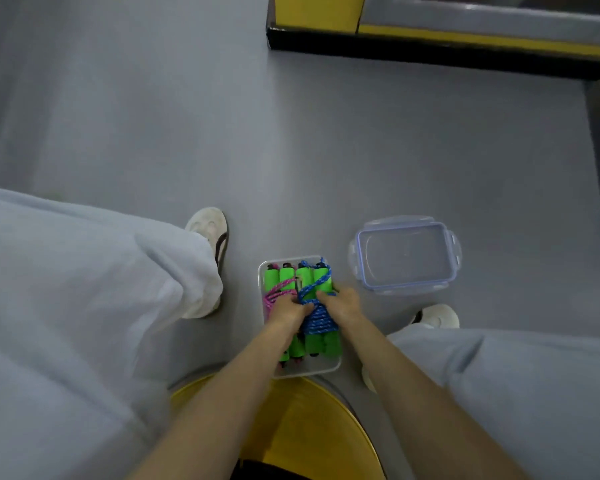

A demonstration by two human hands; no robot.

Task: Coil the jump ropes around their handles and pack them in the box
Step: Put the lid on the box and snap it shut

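A clear plastic box (329, 368) stands on the grey floor between my feet. Inside lie two jump ropes with green handles: the pink rope (274, 295) on the left and the blue rope (317, 320) on the right, each coiled around its handles. My left hand (286, 311) rests on the middle of the bundles, fingers curled down onto the ropes. My right hand (342, 303) presses on the blue rope bundle from the right side. Parts of both coils are hidden under my hands.
The box's clear lid (406, 254) with blue-edged clips lies on the floor to the right. My shoes (210, 226) flank the box. I sit on a yellow stool (312, 424). A yellow and black cabinet base (430, 46) runs along the far side.
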